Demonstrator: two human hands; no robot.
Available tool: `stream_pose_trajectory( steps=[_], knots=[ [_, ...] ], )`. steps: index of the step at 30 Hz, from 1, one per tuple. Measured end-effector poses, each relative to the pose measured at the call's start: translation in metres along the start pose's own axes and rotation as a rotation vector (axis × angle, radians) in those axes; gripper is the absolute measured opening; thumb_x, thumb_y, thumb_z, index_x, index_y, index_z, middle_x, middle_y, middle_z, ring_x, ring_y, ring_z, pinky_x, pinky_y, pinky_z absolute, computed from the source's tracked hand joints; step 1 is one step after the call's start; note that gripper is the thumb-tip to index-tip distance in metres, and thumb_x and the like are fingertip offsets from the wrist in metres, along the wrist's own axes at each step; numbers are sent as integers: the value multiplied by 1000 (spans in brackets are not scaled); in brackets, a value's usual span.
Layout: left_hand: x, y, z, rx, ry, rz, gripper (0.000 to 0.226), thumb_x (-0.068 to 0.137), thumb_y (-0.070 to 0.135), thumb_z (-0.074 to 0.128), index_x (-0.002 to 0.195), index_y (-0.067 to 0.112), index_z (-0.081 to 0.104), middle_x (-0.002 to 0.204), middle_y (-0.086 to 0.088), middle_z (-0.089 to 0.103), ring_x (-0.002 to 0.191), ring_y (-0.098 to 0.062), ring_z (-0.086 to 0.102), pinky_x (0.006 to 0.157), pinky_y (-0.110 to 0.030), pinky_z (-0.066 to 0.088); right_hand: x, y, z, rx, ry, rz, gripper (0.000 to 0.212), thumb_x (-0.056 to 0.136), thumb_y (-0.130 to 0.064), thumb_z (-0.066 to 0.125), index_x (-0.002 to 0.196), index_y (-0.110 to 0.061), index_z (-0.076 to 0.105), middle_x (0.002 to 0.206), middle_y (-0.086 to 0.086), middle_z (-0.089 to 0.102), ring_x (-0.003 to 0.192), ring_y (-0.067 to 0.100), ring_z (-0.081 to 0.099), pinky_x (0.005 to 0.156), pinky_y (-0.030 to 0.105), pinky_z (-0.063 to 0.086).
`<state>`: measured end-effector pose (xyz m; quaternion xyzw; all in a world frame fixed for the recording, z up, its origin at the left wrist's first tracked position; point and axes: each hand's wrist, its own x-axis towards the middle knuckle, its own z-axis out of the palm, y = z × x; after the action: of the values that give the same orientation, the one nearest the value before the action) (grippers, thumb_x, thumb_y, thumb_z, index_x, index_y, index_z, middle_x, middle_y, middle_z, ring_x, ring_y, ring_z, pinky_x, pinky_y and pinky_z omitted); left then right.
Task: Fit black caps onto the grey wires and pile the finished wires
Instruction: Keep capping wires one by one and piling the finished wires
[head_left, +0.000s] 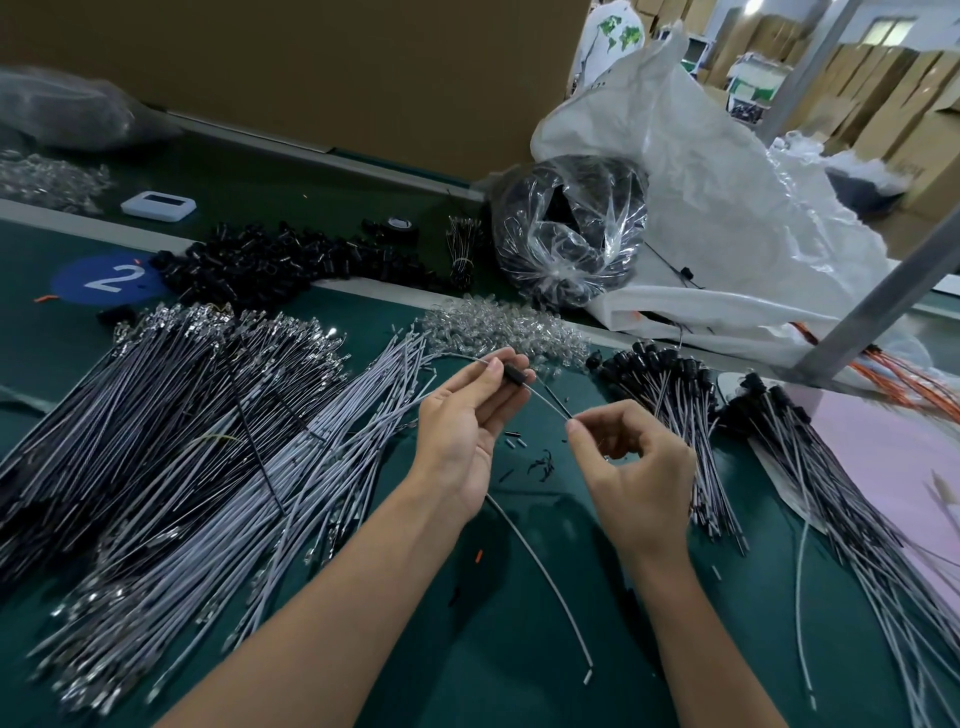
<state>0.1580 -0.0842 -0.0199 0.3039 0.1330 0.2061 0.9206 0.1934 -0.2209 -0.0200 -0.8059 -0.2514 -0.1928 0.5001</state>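
My left hand (467, 415) holds a black cap (517, 373) between thumb and fingertips, palm up. A thin grey wire (550, 399) runs through the cap toward my right hand (631, 462), which pinches its end between thumb and forefinger. A second grey wire (545, 577) curves down from under my left palm onto the green mat. A large heap of bare grey wires (182, 447) lies on the left. Capped wires are piled at right (691, 426) and far right (852, 519). Loose black caps (291, 260) lie in a heap at the back.
Clear plastic pieces (498, 325) lie just beyond my hands. A clear bag of black parts (571, 234) and a big white sack (727, 223) stand at the back right. A metal frame leg (872, 306) slants on the right; a pink sheet (893, 447) lies below it.
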Motion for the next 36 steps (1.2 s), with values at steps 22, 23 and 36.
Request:
stream_pose_trajectory(
  steps=[22,23,36],
  knots=[
    [-3,-2,3,20,-80,-30,17,96,2,53,101,4,69,96,-13,75,91,-21,73,82,-27,58,-1,2,0,-20,-30,19,10,82,-11,75,77,-18,70,71,-5,66,67,13,60,65,25,48],
    [-3,-2,4,15,-85,-32,17,96,2,53,101,4,69,97,-13,75,91,-21,73,81,-27,59,-1,2,0,-18,-30,21,9,83,-12,74,77,-18,71,71,-5,67,67,13,60,66,25,48],
    [-3,-4,4,-10,-138,-32,20,97,1,51,109,4,66,101,-14,74,94,-21,72,80,-26,58,0,4,2,4,-21,33,9,87,-13,71,79,-16,70,71,-6,66,65,10,59,64,24,47]
  ],
)
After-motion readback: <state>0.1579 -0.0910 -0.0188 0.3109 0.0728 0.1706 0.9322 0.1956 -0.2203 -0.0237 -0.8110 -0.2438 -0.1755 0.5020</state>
